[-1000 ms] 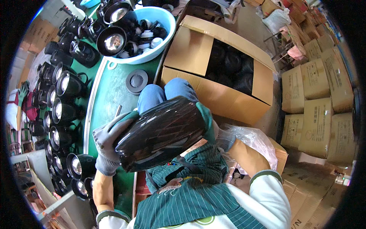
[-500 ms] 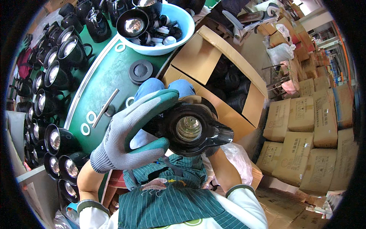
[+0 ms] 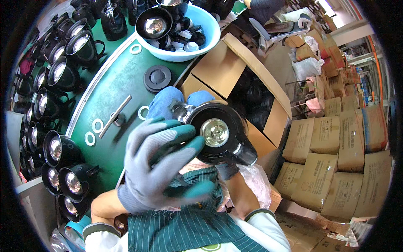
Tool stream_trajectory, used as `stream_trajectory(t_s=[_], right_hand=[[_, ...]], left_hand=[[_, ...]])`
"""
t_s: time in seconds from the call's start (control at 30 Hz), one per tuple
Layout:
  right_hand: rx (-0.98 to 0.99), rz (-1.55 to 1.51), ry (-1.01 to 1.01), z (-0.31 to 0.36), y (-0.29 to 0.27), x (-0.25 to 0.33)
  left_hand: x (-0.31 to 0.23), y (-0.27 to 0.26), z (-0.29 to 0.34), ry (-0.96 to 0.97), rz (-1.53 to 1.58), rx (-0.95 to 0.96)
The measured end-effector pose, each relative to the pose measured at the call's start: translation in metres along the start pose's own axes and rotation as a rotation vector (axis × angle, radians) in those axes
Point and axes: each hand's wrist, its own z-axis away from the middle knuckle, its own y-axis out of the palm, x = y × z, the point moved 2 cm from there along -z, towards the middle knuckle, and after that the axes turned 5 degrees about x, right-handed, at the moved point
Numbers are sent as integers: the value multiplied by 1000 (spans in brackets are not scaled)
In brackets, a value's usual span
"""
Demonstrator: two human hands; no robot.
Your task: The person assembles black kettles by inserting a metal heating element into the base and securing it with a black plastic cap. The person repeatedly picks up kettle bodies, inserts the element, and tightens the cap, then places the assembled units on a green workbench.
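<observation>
A glossy black thermos jug [image 3: 215,152] is held over my lap with its round mouth facing me and a silvery liner showing inside. Its spout points to the lower right, and a handle-like part sticks out at the upper left. My right hand [image 3: 228,169], in a dark glove, supports the jug from underneath; the jug hides its fingers. Beside the jug's left side is my left hand [image 3: 161,164], in a grey glove with green fingertips. Its fingers are spread and somewhat blurred, with nothing seen in them.
Rows of black jugs [image 3: 58,147] line the green table [image 3: 105,84]. On it lie white rings [image 3: 97,125], a metal bar tool [image 3: 115,116] and black discs [image 3: 157,78]. A blue basin [image 3: 210,31] holds small parts. An open carton [image 3: 218,69] and stacked boxes [image 3: 325,168] stand to the right.
My left hand has come off the jug's rim, moving lower and spreading its fingers. The jug has turned a little, and its handle-like part now shows at the upper left.
</observation>
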Motion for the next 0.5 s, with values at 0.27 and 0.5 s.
stream_trajectory(t_s=[0.27, 0.5], right_hand=[[-169, -9, 121, 63, -6, -20], [-290, -9, 146, 85, -12, -41]], left_hand=[[-6, 41, 3, -195, -151, -152], [13, 27, -10, 41, -30, -60]])
